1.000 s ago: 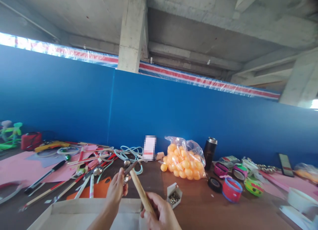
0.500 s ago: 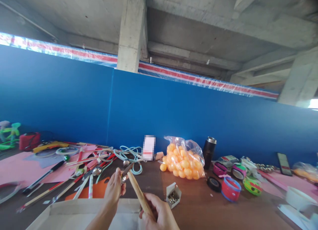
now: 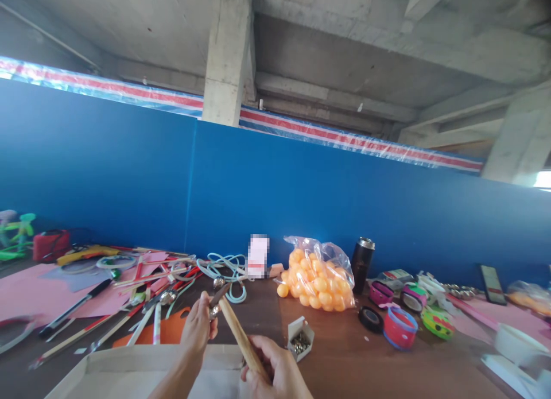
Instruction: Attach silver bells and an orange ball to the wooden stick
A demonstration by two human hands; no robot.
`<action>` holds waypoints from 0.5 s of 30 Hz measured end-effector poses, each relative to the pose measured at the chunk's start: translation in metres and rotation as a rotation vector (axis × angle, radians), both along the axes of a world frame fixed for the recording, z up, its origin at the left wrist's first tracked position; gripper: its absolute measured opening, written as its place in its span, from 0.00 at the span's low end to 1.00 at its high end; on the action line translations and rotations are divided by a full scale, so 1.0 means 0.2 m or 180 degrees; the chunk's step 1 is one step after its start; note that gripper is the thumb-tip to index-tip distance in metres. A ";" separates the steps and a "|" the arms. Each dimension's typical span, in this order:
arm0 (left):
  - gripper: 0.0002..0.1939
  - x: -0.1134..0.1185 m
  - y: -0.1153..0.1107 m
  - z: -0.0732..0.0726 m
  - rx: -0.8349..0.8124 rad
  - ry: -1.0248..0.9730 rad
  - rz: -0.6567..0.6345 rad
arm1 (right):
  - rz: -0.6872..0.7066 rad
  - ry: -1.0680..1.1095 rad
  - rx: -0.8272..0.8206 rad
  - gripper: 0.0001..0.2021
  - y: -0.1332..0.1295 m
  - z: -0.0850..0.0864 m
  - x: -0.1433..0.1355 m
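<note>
My right hand [image 3: 275, 364], at the lower middle, is closed round the wooden handle of a hammer [image 3: 241, 337]. The handle slants up and left to a dark head beside my left fingers. My left hand [image 3: 198, 324] is pinched on a small shiny silver bell [image 3: 214, 312], partly covered by the fingers; the hammer head is right by it, and whether they touch is unclear. Just beyond lies another silver bell [image 3: 219, 282]. Under my hands is a shallow white box [image 3: 129, 359]. A small open carton [image 3: 300, 339] of little metal pieces stands to the right.
A clear bag of orange balls [image 3: 318, 278] and a black bottle [image 3: 364, 261] stand behind. Sticks, a marker [image 3: 75, 308], pale-blue tubing [image 3: 221, 267] and pink sheets [image 3: 38, 290] clutter the left. Black tape [image 3: 371, 319] and a red-blue drum-like ring [image 3: 400, 328] lie right, before a blue partition [image 3: 301, 186].
The top of the hammer has shifted very slightly to the left. My hands keep the same grips, and the other things stay where they were.
</note>
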State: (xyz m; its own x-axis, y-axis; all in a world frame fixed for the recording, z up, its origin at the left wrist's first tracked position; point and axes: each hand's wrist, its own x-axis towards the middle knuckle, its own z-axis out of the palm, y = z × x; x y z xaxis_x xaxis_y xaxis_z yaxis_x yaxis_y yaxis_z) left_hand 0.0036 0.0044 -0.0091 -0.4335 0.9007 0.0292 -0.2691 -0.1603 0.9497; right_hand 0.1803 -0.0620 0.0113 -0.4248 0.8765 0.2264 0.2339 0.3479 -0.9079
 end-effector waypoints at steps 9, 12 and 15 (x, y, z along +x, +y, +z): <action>0.23 -0.01 0.02 -0.03 -0.0084 -0.0007 -0.0001 | -0.0019 0.0115 -0.0259 0.22 0.01 -0.01 0.00; 0.23 0.00 0.01 -0.02 -0.0025 -0.0007 0.0010 | -0.0025 -0.0080 -0.0145 0.20 0.01 -0.01 0.01; 0.24 0.00 0.01 -0.01 -0.0046 -0.0021 -0.0018 | -0.0021 -0.0104 -0.0028 0.21 0.01 -0.01 0.01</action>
